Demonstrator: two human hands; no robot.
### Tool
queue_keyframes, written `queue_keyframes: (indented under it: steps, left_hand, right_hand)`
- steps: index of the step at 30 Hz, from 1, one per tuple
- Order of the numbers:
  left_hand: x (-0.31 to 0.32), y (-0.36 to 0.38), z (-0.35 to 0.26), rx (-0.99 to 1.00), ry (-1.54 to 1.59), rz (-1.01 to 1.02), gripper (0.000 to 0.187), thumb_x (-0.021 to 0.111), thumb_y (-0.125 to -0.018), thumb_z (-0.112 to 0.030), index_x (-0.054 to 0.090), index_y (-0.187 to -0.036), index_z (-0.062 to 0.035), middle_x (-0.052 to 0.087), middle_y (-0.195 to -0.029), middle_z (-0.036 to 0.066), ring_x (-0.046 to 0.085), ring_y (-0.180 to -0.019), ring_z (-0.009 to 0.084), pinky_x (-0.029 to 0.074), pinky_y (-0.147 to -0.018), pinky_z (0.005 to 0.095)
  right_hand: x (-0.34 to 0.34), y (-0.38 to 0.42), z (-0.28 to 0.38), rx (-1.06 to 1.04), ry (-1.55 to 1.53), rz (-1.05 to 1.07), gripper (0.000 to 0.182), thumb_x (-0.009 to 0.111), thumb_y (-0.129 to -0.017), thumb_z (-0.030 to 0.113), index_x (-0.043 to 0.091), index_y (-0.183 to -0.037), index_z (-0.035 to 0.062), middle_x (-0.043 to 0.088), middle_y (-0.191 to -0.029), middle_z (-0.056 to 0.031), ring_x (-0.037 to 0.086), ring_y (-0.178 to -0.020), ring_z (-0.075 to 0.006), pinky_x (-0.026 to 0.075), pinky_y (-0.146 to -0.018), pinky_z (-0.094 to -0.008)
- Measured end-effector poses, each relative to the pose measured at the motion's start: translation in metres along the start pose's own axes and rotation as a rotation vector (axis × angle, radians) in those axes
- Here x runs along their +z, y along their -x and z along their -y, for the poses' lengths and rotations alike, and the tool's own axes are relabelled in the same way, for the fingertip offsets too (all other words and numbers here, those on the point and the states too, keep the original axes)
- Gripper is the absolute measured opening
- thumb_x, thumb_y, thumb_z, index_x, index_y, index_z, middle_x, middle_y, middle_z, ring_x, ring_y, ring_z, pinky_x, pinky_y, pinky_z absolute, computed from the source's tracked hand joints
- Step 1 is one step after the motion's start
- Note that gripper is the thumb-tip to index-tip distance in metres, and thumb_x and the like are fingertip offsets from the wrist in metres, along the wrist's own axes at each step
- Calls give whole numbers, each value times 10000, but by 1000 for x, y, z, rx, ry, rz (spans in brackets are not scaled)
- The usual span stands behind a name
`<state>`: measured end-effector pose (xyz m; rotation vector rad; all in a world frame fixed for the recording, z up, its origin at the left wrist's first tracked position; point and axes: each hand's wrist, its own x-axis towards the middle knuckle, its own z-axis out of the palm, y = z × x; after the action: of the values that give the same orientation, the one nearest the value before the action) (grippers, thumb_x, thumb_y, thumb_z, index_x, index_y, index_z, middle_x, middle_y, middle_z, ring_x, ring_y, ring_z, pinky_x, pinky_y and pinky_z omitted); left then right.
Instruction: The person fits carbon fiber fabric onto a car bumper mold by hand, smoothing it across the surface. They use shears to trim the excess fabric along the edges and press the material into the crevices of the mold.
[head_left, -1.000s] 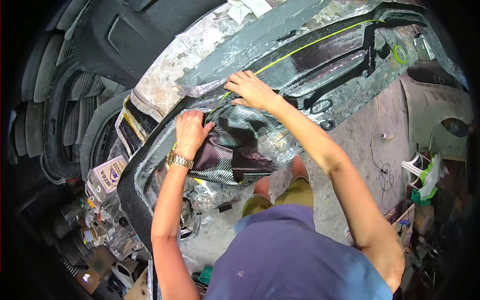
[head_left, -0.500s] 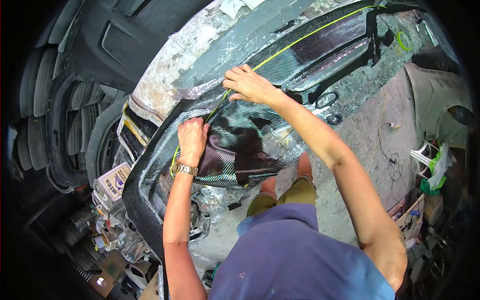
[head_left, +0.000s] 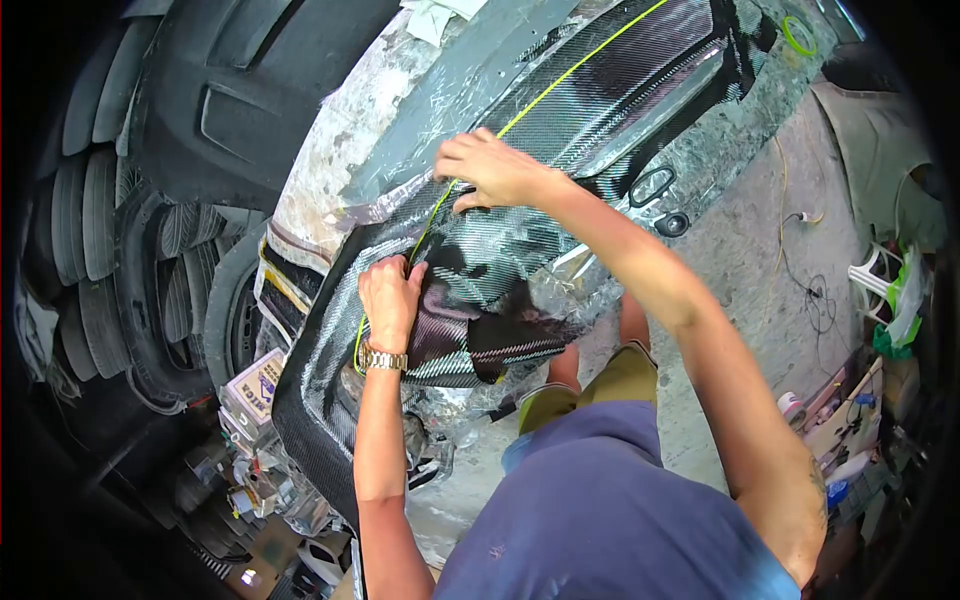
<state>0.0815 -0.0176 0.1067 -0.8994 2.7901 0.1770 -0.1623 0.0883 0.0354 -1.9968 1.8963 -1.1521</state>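
Observation:
A black woven carbon-fibre cloth (head_left: 590,110) lies over a long curved part, with a thin yellow-green line (head_left: 570,72) running along it. My left hand (head_left: 390,302), a metal watch (head_left: 384,358) on its wrist, is closed at the cloth beside the line; its fingertips are hidden. Farther up, my right hand (head_left: 495,172) rests across the line with its thumb apart from the curved fingers. Between the hands, the line follows the cloth's bend. Black-handled scissors (head_left: 652,187) lie just right of the cloth, partly under my right forearm.
A yellow-green ring (head_left: 799,37) lies at the far right end of the worktable (head_left: 705,165). Dark moulded panels (head_left: 250,110) stand behind on the left. A lettered box (head_left: 256,385) sits left of the part. A cable (head_left: 815,300) trails on the floor at right.
The whole view has shifted and turned slightly. Both hands stay at nearly the same places on the cloth, and my right thumb and fingers are a little farther apart.

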Motion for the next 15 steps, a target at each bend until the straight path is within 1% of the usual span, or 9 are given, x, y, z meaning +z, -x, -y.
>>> queue_keyframes:
  steps: [3,4,7,8,11,15]
  left_hand:
    - [-9,-1,-11,65,35,-139,262,773,-842,-274,643,-879,-50,671,-863,130,630,-882,338,457,-800,460]
    - [-7,-4,-10,131,-6,-146,287,767,-850,-280,615,-966,-66,639,-920,111,601,-911,326,446,-805,450]
    - [-8,-23,-27,190,29,-228,307,768,-848,-291,607,-983,-67,629,-937,106,591,-907,321,443,-802,441]
    - [-4,-31,-27,234,53,-252,331,774,-842,-298,599,-999,-66,625,-936,98,592,-901,315,441,-797,436]
    - [5,-47,-24,246,61,-176,366,785,-838,-331,627,-979,-32,647,-892,121,612,-889,348,458,-785,444]
    - [11,-52,-21,249,24,-130,336,797,-823,-302,624,-914,-29,624,-842,120,605,-845,337,452,-746,449]
  right_hand:
    - [-20,17,-6,179,-39,-106,331,795,-795,286,599,-992,105,576,-1056,-45,555,-1053,-268,415,-916,-412]
    - [-23,21,-5,220,-39,-70,319,788,-805,293,578,-950,101,566,-1004,-50,560,-1020,-268,426,-881,-407]
    - [-15,22,-2,134,-46,-30,324,786,-805,295,558,-926,101,550,-980,-50,559,-1012,-264,427,-872,-410]
    - [-9,19,-1,93,-21,-51,367,802,-781,298,542,-948,99,537,-981,-53,553,-1011,-265,424,-869,-414]
    - [-1,8,3,78,30,-45,418,816,-755,300,532,-986,98,536,-1006,-55,546,-1033,-262,421,-873,-416]
    - [4,5,2,154,50,45,437,809,-766,303,535,-1037,97,544,-1091,-60,531,-1116,-266,407,-941,-431]
